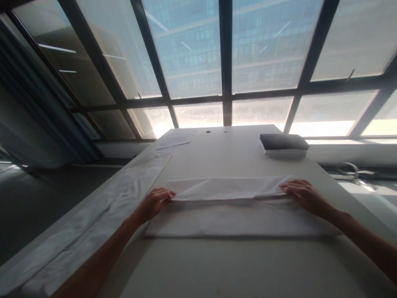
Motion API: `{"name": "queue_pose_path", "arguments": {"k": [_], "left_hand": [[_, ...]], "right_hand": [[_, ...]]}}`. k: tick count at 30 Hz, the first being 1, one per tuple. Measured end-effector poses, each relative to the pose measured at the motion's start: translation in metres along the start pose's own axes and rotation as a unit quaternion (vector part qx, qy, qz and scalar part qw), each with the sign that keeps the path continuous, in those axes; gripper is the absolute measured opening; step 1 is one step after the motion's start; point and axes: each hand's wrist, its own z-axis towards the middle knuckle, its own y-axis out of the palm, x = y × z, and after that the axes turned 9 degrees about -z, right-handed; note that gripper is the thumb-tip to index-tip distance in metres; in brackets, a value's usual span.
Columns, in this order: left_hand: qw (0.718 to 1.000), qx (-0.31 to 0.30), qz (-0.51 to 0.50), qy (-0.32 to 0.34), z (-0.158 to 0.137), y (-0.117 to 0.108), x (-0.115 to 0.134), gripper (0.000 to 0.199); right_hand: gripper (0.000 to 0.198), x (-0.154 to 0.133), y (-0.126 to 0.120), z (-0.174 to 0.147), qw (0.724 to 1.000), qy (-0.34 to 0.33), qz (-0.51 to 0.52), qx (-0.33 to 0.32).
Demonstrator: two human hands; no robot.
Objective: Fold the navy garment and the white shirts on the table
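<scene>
A white cloth (242,219), partly folded over, lies across the table in front of me. Its far part forms a narrower folded band with a raised edge facing me. At the left end of that edge, my left hand (159,201) pinches the fabric between thumb and fingers. My right hand (299,191) grips the band's right end, with its fingers curled over the cloth. Between the hands the fabric runs fairly straight, with a few soft creases. The thumb of the right hand is mostly hidden.
Along the table's left side stretches another long white cloth (102,215). Thin white sheets (173,140) lie at the far left. A folded stack with a dark top (283,142) sits far right on the white table (214,265). Windows and a curtain (37,103) stand beyond.
</scene>
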Motion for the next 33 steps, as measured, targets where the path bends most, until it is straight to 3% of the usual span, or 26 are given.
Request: {"name": "queue_pose_path", "arguments": {"k": [8,12,16,20,22,25,33], "left_hand": [[0.994,-0.087,0.047,-0.040,-0.004,-0.007,0.017,0.023],[0.995,-0.063,0.060,-0.050,0.023,0.000,0.046,0.038],[0.996,-0.064,0.055,-0.025,0.078,0.049,0.086,0.047],[0.991,-0.126,0.052,0.009,0.125,0.116,0.109,0.055],[0.985,-0.161,0.058,0.022,0.135,0.138,0.108,0.061],[0.981,-0.184,0.061,0.015,0.138,0.148,0.093,0.069],[0.976,-0.192,0.087,-0.057,0.125,0.115,0.028,0.067]], "right_hand": [[0.026,-0.012,-0.012,0.002,0.998,0.003,-0.005,-0.063],[0.030,-0.019,-0.009,0.023,0.998,0.056,0.014,-0.025],[0.041,-0.055,0.010,0.073,0.994,0.094,0.056,-0.012],[0.055,-0.112,0.036,0.118,0.993,0.080,0.047,-0.073],[0.065,-0.134,0.050,0.127,0.992,0.062,0.037,-0.107],[0.072,-0.149,0.068,0.125,0.988,0.040,0.031,-0.144],[0.070,-0.146,0.077,0.113,0.988,0.019,0.008,-0.156]]}}
